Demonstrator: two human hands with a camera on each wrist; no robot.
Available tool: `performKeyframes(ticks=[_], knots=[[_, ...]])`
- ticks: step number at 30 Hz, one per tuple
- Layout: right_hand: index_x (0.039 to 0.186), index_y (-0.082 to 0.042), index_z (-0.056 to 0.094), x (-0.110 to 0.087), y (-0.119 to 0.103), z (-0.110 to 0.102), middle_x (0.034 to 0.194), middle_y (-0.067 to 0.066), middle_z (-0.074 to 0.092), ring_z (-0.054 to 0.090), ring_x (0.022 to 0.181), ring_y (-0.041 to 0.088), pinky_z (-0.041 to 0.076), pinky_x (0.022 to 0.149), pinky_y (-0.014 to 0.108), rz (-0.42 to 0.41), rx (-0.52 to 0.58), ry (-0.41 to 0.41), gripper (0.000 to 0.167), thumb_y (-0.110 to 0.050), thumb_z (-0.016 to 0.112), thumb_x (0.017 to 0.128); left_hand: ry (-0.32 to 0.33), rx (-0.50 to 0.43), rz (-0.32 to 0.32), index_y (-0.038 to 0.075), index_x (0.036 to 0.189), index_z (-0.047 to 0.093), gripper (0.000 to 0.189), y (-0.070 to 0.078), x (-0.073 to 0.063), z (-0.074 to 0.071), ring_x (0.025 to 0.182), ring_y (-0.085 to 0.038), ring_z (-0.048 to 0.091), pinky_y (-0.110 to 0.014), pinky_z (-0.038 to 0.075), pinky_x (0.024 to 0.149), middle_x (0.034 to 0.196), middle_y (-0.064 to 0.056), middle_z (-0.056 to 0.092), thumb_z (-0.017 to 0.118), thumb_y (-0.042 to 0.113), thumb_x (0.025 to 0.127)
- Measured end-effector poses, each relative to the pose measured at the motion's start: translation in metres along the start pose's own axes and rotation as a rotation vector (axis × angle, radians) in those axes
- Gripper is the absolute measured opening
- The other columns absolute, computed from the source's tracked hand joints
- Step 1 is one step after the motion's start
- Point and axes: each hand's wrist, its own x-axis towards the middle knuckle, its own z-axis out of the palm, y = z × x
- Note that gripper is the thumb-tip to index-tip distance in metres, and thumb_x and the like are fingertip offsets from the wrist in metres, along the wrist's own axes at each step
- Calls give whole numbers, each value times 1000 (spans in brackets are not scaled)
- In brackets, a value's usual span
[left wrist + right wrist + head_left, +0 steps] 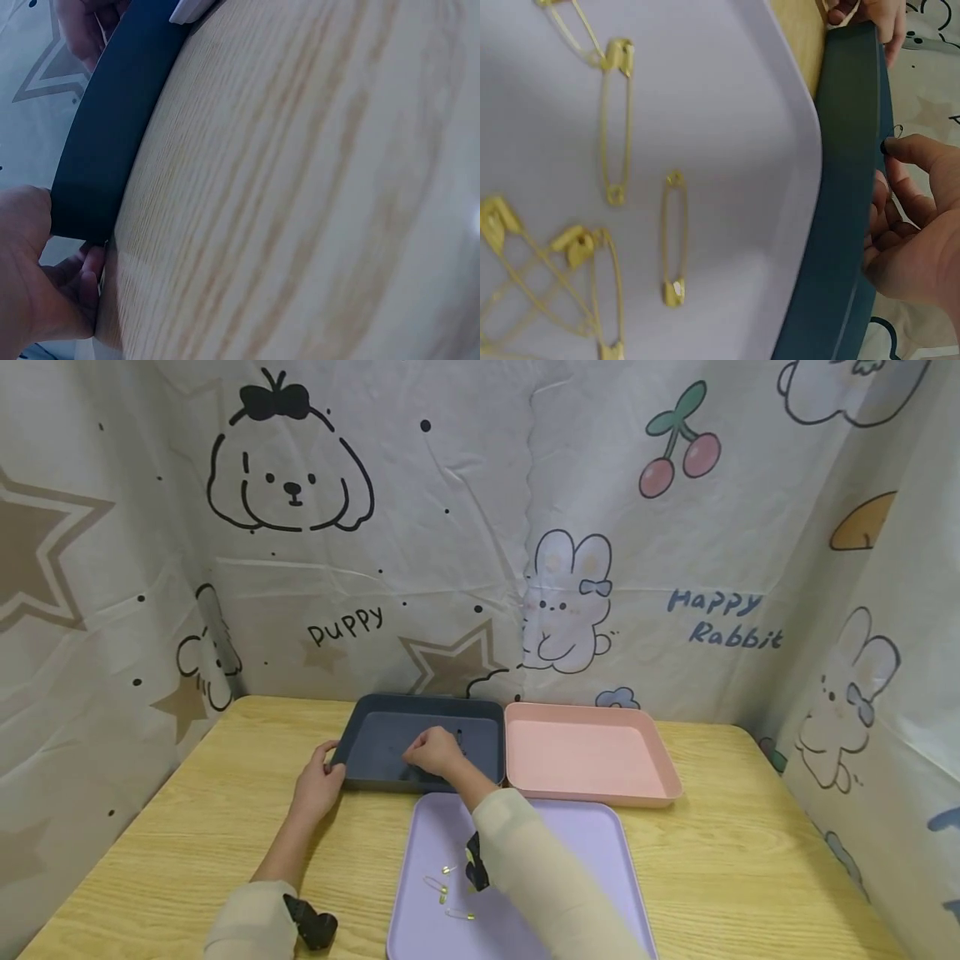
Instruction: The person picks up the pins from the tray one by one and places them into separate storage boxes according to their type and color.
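My left hand (pixel 318 787) grips the near left corner of a dark blue-grey tray (pixel 378 735); in the left wrist view its thumb and fingers (pixel 91 262) meet around the tray's corner. My right hand (pixel 437 752) is over that tray and pinches a small black safety pin (pixel 886 146), whose thin wire loop shows beyond the fingertips. A few small dark pieces (pixel 461 742), too small to make out, lie in the tray right of this hand. Several gold safety pins (pixel 460 914) lie on a lilac tray (pixel 600 860) under my right forearm.
A pink tray (pixel 585 752) stands against the dark tray's right side, and the lilac tray lies in front of both. All rest on a wooden table (pixel 750 852). A printed cloth (pixel 450 552) hangs behind and at the sides.
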Motion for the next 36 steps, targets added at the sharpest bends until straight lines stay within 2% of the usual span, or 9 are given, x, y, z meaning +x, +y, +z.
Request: performKeyframes(ticks=[8,14,21,28,31,36], knots=[[79,-6,73,1,4,14,93,4,71,62,82,15,45,66,25,10,12,66,17,-21,67,84,3,-10,-2,8,142,31,53,0,0,1,55,-14,33,-29,30,54,68,0,35,38,15,90],[88,-8,70,0,7,4,92,5,68,61,79,16,49,68,28,15,56,116,16,-23,67,84,5,-7,8,8,142,31,53,1,0,2,55,-13,33,-28,30,53,67,1,35,38,15,90],[94,-8,69,1,13,-34,97,8,67,62,86,21,49,74,32,-23,61,137,19,-24,63,87,9,-5,-2,8,142,31,52,1,-2,0,56,-13,33,-29,30,55,68,0,34,38,15,90],[93,-5,69,-10,38,-82,94,9,68,61,84,20,49,73,31,-34,22,222,20,-22,65,85,1,6,3,8,143,30,54,-1,-1,1,56,-14,32,-29,29,55,66,1,33,37,16,90],[95,-4,69,-18,50,-105,94,10,67,61,85,21,49,73,31,-22,6,247,21,-23,64,85,0,12,7,8,142,31,53,0,-2,0,55,-14,33,-29,29,55,65,1,33,37,16,90],[100,-3,67,-34,79,-146,99,13,66,61,91,24,48,77,34,53,2,287,28,-26,64,85,-25,3,6,7,143,29,51,3,-4,-2,56,-13,33,-28,30,55,65,1,33,37,16,93]])
